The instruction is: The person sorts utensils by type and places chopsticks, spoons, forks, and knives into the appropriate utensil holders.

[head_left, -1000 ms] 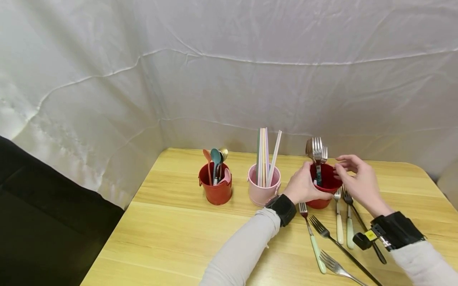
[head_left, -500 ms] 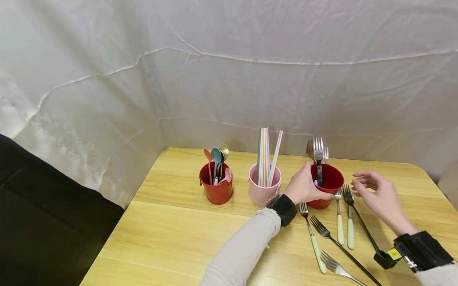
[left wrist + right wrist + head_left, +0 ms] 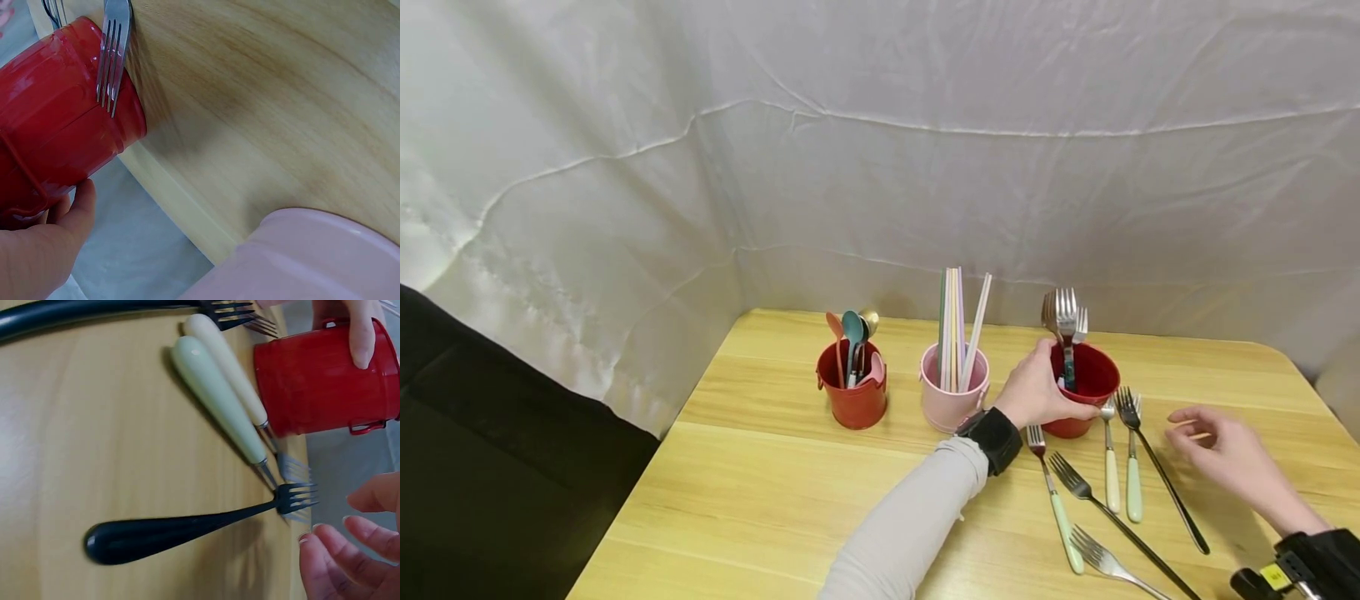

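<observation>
Red cup (image 3: 315, 381) gripped in my left fingers (image 3: 362, 347), I'm likely filling it; loosely bent, empty right fingers (image 3: 349, 555) should pinch a black fork (image 3: 156, 535).

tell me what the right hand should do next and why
Probably pinch the black fork lying nearest the right hand: that hand holds nothing and is close beside it, while the left hand grips the red bucket, where other forks already stand with room beside them.
</observation>
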Action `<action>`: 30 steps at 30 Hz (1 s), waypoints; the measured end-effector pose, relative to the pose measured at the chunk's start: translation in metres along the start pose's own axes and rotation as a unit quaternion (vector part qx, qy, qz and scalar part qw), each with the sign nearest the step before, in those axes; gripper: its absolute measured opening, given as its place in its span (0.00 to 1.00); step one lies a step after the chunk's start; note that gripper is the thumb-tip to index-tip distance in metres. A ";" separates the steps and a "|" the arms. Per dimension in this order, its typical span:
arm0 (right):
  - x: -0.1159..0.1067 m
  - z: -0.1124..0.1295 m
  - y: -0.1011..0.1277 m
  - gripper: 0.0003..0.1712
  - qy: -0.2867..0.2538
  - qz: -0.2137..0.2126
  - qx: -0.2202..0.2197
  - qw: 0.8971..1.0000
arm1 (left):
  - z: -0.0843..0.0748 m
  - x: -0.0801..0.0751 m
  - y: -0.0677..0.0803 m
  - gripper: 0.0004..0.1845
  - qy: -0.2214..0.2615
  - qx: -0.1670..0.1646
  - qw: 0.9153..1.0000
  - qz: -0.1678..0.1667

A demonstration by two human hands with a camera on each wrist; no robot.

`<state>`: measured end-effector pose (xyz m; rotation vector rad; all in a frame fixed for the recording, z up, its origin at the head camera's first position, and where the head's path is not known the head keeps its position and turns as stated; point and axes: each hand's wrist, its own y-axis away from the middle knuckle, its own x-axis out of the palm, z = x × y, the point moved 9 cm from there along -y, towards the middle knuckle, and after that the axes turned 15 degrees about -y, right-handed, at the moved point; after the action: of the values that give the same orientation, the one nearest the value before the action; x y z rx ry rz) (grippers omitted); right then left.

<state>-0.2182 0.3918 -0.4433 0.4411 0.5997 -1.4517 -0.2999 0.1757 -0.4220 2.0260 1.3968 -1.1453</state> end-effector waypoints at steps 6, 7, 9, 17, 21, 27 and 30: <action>0.010 -0.015 0.005 0.21 0.016 0.037 0.042 0.998 | 0.001 0.001 0.000 0.51 -0.004 0.000 1.000 -0.002; 0.011 -0.016 0.005 0.20 0.025 0.037 0.044 0.998 | 0.001 0.001 0.000 0.51 -0.005 0.000 1.000 -0.002; 0.014 -0.018 0.005 0.20 0.040 0.036 0.048 0.997 | 0.001 0.002 0.000 0.51 -0.007 0.000 1.000 -0.001; 0.021 -0.021 0.006 0.25 0.061 0.050 0.076 0.994 | 0.000 0.000 0.000 0.51 -0.003 -0.003 1.000 -0.003; 0.024 -0.019 0.006 0.26 0.071 0.053 0.073 0.993 | 0.000 0.000 0.001 0.51 -0.001 -0.003 1.000 -0.001; 0.028 -0.017 0.007 0.23 0.088 0.038 0.059 0.994 | -0.001 -0.001 0.001 0.50 0.006 -0.004 1.000 0.001; 0.029 -0.016 0.006 0.21 0.095 0.036 0.056 0.993 | 0.000 -0.001 0.001 0.51 0.006 -0.004 1.000 0.000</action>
<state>-0.2134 0.3789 -0.4742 0.6879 0.6489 -1.3881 -0.2989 0.1750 -0.4214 2.0305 1.4047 -1.1271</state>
